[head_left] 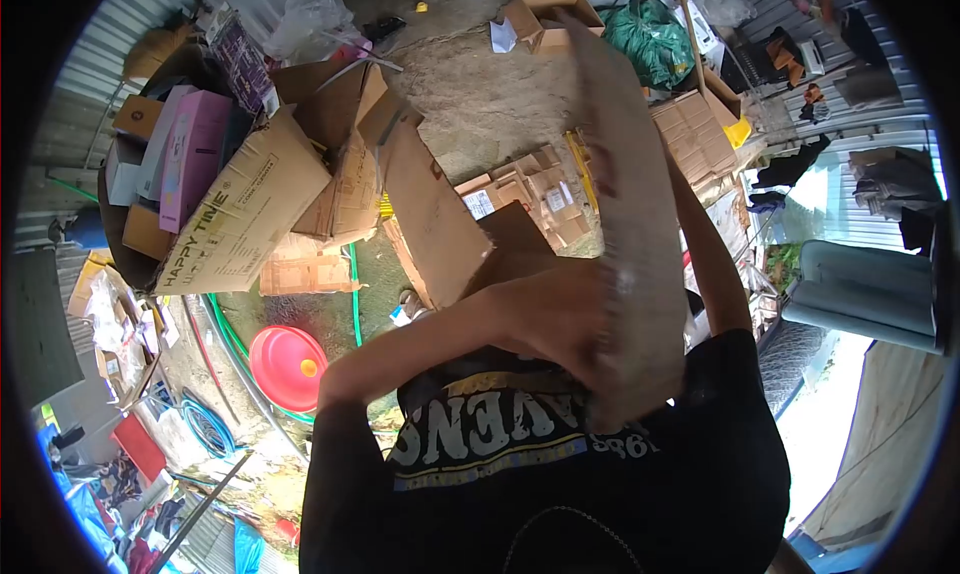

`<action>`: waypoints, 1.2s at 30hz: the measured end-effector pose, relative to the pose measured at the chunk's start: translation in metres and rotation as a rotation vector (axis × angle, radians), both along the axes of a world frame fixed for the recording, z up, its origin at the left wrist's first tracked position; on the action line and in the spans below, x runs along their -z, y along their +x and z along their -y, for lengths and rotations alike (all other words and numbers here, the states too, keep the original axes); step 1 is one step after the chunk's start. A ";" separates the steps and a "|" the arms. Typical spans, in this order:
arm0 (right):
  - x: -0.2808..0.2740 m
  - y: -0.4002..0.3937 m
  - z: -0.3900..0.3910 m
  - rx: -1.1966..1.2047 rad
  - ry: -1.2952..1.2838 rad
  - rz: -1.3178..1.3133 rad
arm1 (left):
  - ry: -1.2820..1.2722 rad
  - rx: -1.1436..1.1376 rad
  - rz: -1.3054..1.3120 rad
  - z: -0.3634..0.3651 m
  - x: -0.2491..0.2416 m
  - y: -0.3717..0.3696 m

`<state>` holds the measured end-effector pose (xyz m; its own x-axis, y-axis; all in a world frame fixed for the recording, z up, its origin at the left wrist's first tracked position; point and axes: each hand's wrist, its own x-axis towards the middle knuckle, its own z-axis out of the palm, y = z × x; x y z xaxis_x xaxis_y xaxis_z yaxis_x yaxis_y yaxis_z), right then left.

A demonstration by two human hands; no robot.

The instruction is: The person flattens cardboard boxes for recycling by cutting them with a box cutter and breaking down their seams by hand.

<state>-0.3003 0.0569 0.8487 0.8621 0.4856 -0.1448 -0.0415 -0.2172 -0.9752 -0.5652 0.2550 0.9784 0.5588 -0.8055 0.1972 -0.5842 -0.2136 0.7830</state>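
Note:
A long flat piece of cardboard (640,224) stands tall before my chest, blurred by motion. My left hand (570,324) grips its near left side, the fingers partly smeared. My right forearm rises behind the piece's right edge; the right hand is hidden there. Left of the piece, an opened cardboard box (435,209) has a raised flap, partly covered by my left forearm.
A large carton (245,209) of smaller boxes stands left, above a red basin (287,367) and green hose. Flattened cardboard (545,189) lies ahead on the floor. A green bag (650,39) and open box (550,19) are farther back.

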 end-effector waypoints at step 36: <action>0.085 0.003 0.001 -0.526 -0.658 0.123 | 0.496 -0.585 0.456 -0.100 0.070 -0.077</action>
<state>-0.2974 0.0562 0.7641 0.5762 0.6769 -0.4580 0.3212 -0.7028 -0.6347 -0.6426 0.3553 0.9081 0.8594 -0.4680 0.2058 -0.5080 -0.8275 0.2393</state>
